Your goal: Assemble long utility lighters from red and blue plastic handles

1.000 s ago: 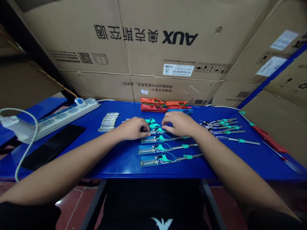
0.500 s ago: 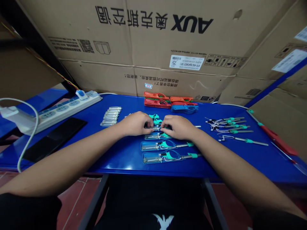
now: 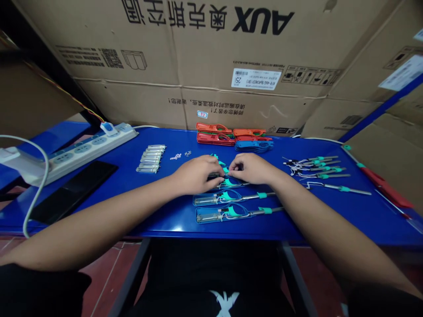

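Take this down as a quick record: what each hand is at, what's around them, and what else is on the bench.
Left hand: fingers on a clear-cased wired tool, grip partly hidden
Right hand: fingers meeting the left's at that tool
Things: two matching tools below it, teal fittings
Rest: clear tubes, orange clips, blue clips, power strip, black phone, blue table

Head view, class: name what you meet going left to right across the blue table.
White power strip → clear tubes → left hand → right hand → wired metal probes with teal collars → red-handled tool
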`<action>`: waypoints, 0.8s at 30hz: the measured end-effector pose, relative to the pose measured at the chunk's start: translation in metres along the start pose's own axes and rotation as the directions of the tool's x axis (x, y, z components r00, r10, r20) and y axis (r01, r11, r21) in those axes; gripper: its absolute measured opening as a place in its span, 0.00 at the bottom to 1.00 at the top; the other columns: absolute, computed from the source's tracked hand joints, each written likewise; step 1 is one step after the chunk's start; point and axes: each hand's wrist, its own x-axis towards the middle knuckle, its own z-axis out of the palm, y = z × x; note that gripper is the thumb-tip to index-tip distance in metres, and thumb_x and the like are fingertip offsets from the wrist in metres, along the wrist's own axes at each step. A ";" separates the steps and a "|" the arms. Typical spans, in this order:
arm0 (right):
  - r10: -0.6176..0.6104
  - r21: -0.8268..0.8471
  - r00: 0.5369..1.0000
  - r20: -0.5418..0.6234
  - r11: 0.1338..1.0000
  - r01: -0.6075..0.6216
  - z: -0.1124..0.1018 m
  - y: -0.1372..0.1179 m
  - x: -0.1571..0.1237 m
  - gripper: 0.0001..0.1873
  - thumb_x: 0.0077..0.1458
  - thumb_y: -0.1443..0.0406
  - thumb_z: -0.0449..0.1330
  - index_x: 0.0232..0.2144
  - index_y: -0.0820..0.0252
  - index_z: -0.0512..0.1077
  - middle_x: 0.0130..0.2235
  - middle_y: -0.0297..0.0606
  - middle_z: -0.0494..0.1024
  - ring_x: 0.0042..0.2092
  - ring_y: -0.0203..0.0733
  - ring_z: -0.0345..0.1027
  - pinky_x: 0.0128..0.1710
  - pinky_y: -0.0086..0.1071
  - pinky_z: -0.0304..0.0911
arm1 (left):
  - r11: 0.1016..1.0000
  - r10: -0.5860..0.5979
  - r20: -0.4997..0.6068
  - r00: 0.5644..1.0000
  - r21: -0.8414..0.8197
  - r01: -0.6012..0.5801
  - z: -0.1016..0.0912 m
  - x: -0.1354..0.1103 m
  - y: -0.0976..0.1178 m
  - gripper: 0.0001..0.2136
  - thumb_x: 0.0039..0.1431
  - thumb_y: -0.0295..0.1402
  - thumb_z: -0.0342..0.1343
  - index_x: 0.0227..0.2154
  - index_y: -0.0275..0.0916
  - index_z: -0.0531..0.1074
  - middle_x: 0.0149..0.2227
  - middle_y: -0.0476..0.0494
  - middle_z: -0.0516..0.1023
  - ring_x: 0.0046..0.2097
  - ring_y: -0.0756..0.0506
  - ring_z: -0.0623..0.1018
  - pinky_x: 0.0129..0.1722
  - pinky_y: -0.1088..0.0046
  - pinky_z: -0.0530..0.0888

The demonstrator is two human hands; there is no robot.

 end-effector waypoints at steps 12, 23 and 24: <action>-0.028 -0.068 0.999 0.020 0.997 0.029 -0.011 0.010 -0.004 0.08 0.52 0.62 0.65 0.32 0.59 0.82 0.35 0.38 0.80 0.34 0.38 0.70 0.34 0.30 0.60 | 0.994 0.026 0.056 0.998 -0.110 -0.020 0.019 0.015 0.008 0.10 0.62 0.34 0.58 0.43 0.41 0.79 0.41 0.42 0.72 0.46 0.43 0.73 0.49 0.65 0.72; -0.066 0.038 0.998 -0.009 0.997 0.067 -0.012 0.021 -0.001 0.09 0.52 0.62 0.62 0.31 0.60 0.81 0.32 0.35 0.78 0.32 0.35 0.67 0.33 0.28 0.58 | 0.999 -0.004 0.221 0.975 -0.051 0.016 0.008 0.030 0.015 0.09 0.60 0.33 0.58 0.41 0.41 0.80 0.39 0.42 0.74 0.45 0.43 0.75 0.47 0.67 0.71; -0.082 0.045 0.996 -0.021 0.996 0.083 -0.013 0.021 -0.001 0.09 0.52 0.62 0.62 0.31 0.60 0.81 0.32 0.35 0.78 0.32 0.35 0.67 0.33 0.28 0.59 | 0.999 -0.004 0.231 0.973 -0.030 0.011 0.007 0.033 0.018 0.09 0.60 0.33 0.59 0.41 0.41 0.81 0.39 0.42 0.74 0.45 0.42 0.75 0.47 0.67 0.71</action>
